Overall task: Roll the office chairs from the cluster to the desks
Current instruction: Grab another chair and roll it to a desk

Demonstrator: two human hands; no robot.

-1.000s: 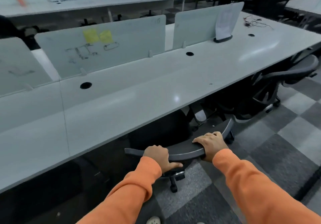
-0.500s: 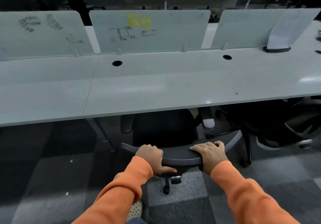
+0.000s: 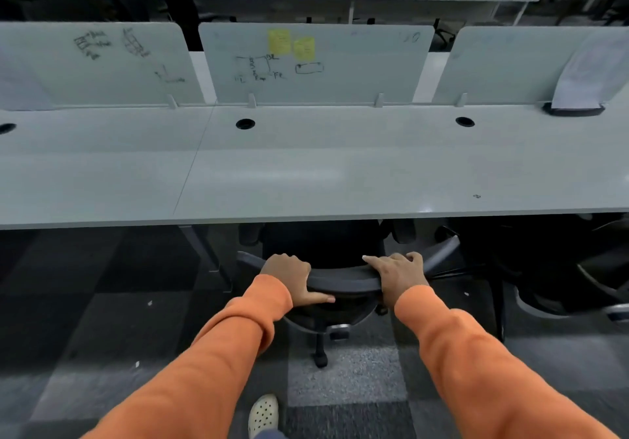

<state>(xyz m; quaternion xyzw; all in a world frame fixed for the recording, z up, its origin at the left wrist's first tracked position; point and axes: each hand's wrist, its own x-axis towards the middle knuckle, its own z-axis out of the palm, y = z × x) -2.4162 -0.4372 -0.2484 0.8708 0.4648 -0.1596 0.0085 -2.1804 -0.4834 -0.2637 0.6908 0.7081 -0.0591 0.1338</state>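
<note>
a: where is the office chair (image 3: 343,280) right now?
b: its seat sits under the desk (image 3: 306,179), with the backrest just short of the front edge. the left hand (image 3: 289,278) wraps the top rail, thumb along the near side. the right hand (image 3: 396,275) grips the same rail, index finger stretched along it.
a: how to finish this well?
b: i'd push evenly with both hands so it rolls in straight, centred between the desk leg (image 3: 204,254) and the neighbouring chair (image 3: 578,268) on the right, then ease off before the backrest bumps the edge.
</note>
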